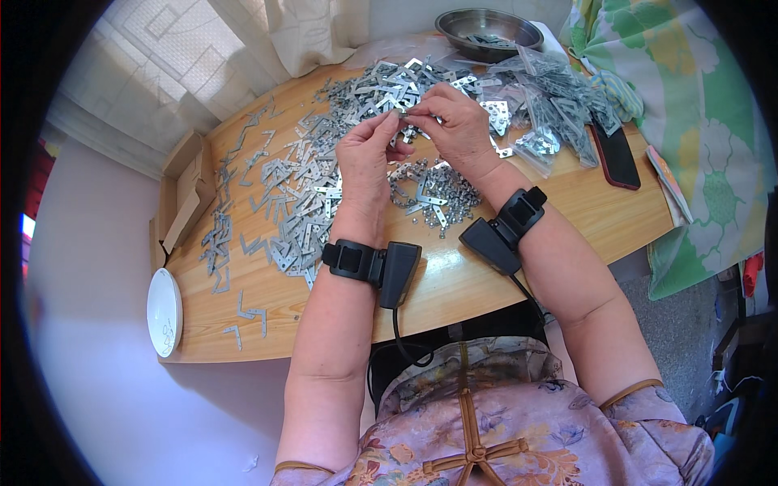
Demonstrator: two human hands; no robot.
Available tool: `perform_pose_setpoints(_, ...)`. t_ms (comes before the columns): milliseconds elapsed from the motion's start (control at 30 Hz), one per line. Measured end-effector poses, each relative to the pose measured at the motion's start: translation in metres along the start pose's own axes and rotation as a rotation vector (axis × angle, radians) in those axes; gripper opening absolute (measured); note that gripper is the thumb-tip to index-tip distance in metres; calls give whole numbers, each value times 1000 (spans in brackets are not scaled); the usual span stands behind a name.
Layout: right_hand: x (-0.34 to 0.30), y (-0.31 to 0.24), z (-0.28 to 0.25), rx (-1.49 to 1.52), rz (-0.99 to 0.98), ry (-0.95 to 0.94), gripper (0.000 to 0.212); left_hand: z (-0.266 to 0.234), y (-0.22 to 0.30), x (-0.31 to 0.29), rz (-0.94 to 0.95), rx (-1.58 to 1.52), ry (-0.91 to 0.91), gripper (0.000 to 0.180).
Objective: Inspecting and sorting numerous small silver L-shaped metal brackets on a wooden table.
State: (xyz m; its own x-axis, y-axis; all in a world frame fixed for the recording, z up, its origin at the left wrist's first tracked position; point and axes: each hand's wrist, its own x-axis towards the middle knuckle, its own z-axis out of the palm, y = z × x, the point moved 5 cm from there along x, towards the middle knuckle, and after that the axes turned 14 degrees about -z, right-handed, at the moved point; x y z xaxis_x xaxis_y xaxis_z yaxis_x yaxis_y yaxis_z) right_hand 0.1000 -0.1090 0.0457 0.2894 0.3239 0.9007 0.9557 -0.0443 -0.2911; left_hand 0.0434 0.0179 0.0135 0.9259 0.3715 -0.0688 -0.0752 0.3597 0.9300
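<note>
I have the small metal piece (402,114) up between both sets of fingertips, raised over the middle of the table (203,336), toward its far edge; the fingers hide its exact shape. My left hand (365,154) is closed in a thumb-and-forefinger pinch on it, with the other fingers curled loosely, and my right hand (454,125) meets it with thumb and forefinger nearly together, gripping the other side as far as I can tell. For a part this small, I'd let the left pinch act as the steady side and have the right make only light, short adjustments, since pressing from both sides could flip it out. I'd also work low, because anything dropped would be hard to pick out from the loose screws (454,190) just below, nearer the table's front edge, or the heap of flat L-shaped brackets (312,190) to their left. The black wrist units (399,274) trail cables toward the front edge, so I'd draw my forearms back gently. Farther out, plastic bags of hardware (559,97) lie toward the right edge beside the phone (617,158), and a steel bowl (458,44) stands at the far edge.
</note>
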Motion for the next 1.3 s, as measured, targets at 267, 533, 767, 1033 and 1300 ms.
perform_pose_setpoints(267, 0, -2, 0, 30, -2, 7, 7, 0, 0, 0, 10, -1, -13, 21)
perform_pose_setpoints(533, 4, -7, -3, -63, -77, 18, 7, 1, 1, 0, 23, 1, -25, 22)
perform_pose_setpoints(767, 5, -7, -4, -83, -95, 18, 8, 2, 3, -2, 32, 12, -26, 21)
perform_pose_setpoints(1033, 4, -10, -5, -49, -66, 58, 8, 5, 6, -4, 58, 13, -28, 20)
perform_pose_setpoints(1300, 3, -9, -3, -83, -98, 23, 10, 3, 4, -3, 55, 8, 16, 20)
